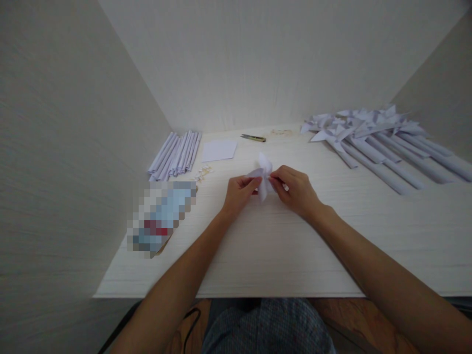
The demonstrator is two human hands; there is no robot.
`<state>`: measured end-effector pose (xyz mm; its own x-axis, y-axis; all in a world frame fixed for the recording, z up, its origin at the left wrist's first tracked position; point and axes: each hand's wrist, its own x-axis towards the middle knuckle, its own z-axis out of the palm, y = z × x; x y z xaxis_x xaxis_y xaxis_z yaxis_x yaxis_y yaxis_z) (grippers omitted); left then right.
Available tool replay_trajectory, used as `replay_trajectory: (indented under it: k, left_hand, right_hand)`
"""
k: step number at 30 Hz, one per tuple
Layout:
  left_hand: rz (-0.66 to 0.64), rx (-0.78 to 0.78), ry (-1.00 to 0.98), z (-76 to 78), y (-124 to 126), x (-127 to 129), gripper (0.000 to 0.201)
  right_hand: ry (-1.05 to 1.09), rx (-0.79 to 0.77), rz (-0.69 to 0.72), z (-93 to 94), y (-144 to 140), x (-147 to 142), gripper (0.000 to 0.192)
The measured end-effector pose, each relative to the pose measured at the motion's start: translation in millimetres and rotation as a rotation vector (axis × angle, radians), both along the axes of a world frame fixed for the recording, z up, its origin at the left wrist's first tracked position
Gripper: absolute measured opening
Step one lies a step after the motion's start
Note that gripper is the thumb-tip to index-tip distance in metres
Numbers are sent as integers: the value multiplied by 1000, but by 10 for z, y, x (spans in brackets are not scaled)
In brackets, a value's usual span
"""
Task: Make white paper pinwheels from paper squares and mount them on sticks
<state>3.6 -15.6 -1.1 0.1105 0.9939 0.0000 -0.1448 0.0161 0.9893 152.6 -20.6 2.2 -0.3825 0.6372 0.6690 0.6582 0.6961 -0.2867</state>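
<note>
Both hands meet over the middle of the pale surface (258, 246), pinching a small folded white paper pinwheel (264, 177) between them. The left hand (239, 192) has its fingertips closed on the left blade and the centre, while the right hand (295, 189) is closed on the right side of the centre, thumb and forefinger pressed together on the paper. The pinwheel is raised slightly above the surface or just touching it; which one cannot be made out. By its look it is very light and thin, easily creased or torn, so it would best be held at the centre where the folded layers overlap, with a gentle pinch, leaving the curled blades free. At far left lies a bundle of rolled paper tubes (176, 155), with a flat sheet of white paper (220, 150) just right of it and some small pale bits (204, 172) near them. A small cutter (253, 138) lies at the far edge. At far right is a heap of finished pinwheels on paper sticks (376, 142). A blurred packet (162, 216) sits near left.
</note>
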Motion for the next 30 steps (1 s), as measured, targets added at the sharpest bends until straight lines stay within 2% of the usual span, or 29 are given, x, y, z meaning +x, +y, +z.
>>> replay_trajectory:
  k: [10,16,21,24,30]
  left_hand:
    - [-22,212,205,-85,21,-16,22]
    - [-55,173,43,-23,3,-28,28]
    - [-73,175,26,-30,19,-30,16]
    - [-52,194,74,-51,38,-28,14]
    - [-43,230,152,-43,33,-40,16]
  right_hand:
    - [39,-138,-89,-14,-3,-92,17]
    - [178,-271,-111,7,0,-92,18]
    - [272,-379,-80,26,16,-79,17]
    - [239,-350,-56,10,21,-77,15]
    - [135,-190,-50,-11,13,-75,15]
